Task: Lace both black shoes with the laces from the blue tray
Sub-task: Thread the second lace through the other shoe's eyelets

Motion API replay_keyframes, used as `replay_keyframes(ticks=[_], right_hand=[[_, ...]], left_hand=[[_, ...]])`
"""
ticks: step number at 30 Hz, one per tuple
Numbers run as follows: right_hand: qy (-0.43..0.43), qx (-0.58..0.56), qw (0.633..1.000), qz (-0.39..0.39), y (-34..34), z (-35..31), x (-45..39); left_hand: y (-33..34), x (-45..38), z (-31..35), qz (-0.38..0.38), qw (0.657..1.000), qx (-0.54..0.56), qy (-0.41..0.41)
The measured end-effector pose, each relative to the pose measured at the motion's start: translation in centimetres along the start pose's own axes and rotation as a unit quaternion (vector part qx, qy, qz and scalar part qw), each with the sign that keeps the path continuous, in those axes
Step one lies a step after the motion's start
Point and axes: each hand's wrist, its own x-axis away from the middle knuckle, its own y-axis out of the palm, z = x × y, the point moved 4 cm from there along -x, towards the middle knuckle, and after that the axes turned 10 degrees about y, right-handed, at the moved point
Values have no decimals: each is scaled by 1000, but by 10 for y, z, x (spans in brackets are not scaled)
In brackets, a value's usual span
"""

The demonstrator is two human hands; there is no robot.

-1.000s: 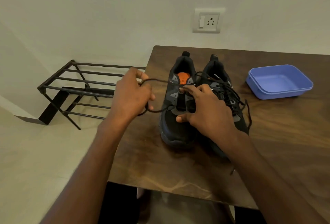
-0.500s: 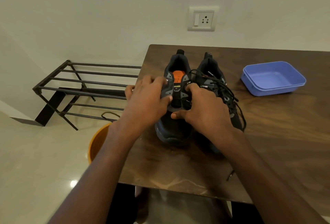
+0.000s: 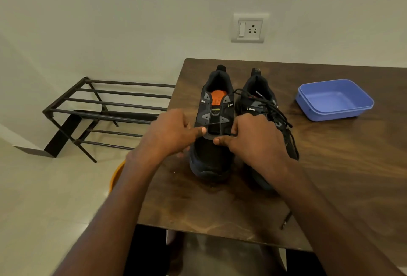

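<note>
Wooden table (image 3: 330, 176) bears left shoe (image 3: 211, 159), one black lace (image 3: 217, 123) crossing it.

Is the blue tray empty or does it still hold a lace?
Empty: the blue tray shows only its bare blue floor, no lace inside.

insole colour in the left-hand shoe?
Orange insole, seen in the head view, inside the shoe being laced.

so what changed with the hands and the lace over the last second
The left hand, which held a loop of lace out to the left of the shoe a second ago, has come in to the left shoe and now pinches the lace drawn across its lower eyelets. The right hand stayed at the shoe, gripping the other end. The right shoe and blue tray did not move.
</note>
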Motion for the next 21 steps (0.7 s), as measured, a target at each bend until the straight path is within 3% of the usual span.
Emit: replay_keyframes(ticks=[4, 7, 10, 13, 16, 18, 21], right_hand=[[-34, -146, 986, -71, -11, 3, 2], [-89, -350, 927, -102, -40, -7, 19], [-156, -488, 857, -61, -72, -17, 38], [-200, -547, 813, -21, -95, -22, 51], [-243, -583, 775, -1, -114, -23, 61], [-265, -579, 771, 20, -122, -21, 63], [-230, -564, 793, 18, -114, -16, 55]], left_hand=[[-18, 13, 32, 5, 978, 176, 113], [-41, 28, 63, 46, 937, 273, 212], [-58, 42, 86, 113, 903, 304, 281], [-78, 56, 102, 173, 870, 316, 337], [-92, 68, 112, 165, 853, 324, 375], [-98, 72, 114, 170, 864, 295, 370], [-101, 68, 106, 245, 881, 219, 339]])
